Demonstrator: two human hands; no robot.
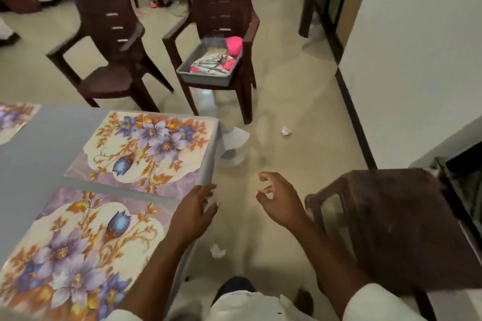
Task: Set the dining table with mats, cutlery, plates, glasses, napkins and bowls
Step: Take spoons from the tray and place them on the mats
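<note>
So far we have only the mats [146,146] laid on the table [47,143]; cutlery waits in the tray [208,78] on a chair across the floor. Our left hand [194,212] pinches something white, perhaps a napkin, at the table's edge, and our right hand [277,200] hangs loosely curled, holding nothing.

The mats [142,150] have purple and blue flowers with orange-gold leaves on a cream ground (the edge is marbled lilac). The table [47,143] is grey-blue. The chairs [109,41] are dark brown. The tray [208,75] is grey and holds silver cutlery [212,61] and pink items [234,45].
</note>
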